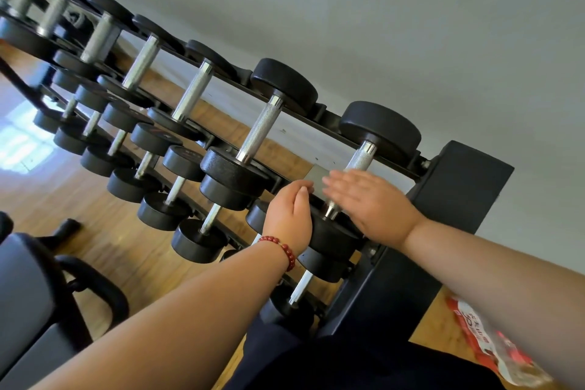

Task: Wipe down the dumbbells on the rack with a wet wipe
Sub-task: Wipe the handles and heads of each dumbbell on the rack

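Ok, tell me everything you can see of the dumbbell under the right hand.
The dumbbell is the last one on the top row of the rack. Two thick round black heads, rubber-looking, joined by a knurled silver metal handle with shiny collars. It lies across the rails. The right hand lies flat over the handle; the left hand is beside its near head. No wipe shows.

Right hand (367, 203) flat across the end dumbbell (380, 130) — left hand (289, 215) beside.

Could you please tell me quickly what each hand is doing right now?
Left hand: fingers curled at the end dumbbell's near head; grip cannot be told.
Right hand: open, fingers straight over that dumbbell's handle; no wipe visible.
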Demonstrator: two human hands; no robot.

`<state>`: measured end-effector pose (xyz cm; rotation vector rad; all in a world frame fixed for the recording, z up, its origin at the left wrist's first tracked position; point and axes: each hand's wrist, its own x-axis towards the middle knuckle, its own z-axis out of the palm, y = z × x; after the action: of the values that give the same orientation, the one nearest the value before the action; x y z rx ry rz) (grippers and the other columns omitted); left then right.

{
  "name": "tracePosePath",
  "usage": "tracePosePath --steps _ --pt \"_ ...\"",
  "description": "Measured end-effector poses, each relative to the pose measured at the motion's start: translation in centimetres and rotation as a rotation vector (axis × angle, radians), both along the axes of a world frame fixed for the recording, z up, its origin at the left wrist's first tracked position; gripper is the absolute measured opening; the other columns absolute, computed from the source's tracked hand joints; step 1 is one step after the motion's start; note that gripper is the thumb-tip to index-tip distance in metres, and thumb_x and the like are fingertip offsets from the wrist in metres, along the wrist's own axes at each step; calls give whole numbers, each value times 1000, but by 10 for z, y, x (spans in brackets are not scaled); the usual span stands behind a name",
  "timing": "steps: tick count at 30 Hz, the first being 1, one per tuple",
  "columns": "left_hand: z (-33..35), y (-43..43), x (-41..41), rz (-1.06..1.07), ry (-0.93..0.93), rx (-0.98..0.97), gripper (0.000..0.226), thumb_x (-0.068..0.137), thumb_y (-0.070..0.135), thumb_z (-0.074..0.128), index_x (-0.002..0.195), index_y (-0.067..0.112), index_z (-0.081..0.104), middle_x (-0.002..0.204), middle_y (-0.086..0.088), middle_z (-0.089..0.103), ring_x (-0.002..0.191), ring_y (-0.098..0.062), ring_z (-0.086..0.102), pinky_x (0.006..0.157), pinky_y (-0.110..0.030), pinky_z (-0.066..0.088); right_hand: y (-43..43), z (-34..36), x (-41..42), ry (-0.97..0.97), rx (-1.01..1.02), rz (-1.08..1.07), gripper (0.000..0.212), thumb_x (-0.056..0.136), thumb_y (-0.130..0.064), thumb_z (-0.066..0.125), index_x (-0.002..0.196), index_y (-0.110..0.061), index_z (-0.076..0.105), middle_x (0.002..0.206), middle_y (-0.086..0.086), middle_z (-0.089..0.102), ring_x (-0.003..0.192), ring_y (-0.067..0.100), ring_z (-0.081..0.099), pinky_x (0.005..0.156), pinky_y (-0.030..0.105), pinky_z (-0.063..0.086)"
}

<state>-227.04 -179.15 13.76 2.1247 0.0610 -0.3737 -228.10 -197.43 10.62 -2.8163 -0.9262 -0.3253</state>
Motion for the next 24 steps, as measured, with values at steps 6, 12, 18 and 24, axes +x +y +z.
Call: tracePosePath --steps 6,12,18,24 --pt "-3 1 -1 13 0 -13 34 105 20 31 124 20 59 118 9 59 118 -8 51 104 -25 37 -3 6 16 -36 57 -300 44 80 8 52 123 2 62 129 20 61 124 36 55 103 53 44" --pt "-2 0 0 19 -21 -38 33 105 19 32 125 17 58 119 8 59 117 -8 52 106 -28 38 -7 4 2 -4 15 45 47 87 -6 36 126 -3 62 131 14 61 125 28 56 107 47 39" --pt "-1 5 0 -7 4 -60 33 104 20 36 132 18 53 121 11 52 116 -3 46 103 -23 35 3 -3 -5 89 53 50 47 89 -9 37 129 -6 61 135 11 59 129 28 51 111 43 37" --pt "-8 18 0 -81 92 -38 40 105 33 30 134 20 54 130 4 55 121 -11 49 108 -37 40 -19 16 14 77 -87 83 49 88 -12 36 132 -8 58 138 10 57 130 26 50 114 41 31"
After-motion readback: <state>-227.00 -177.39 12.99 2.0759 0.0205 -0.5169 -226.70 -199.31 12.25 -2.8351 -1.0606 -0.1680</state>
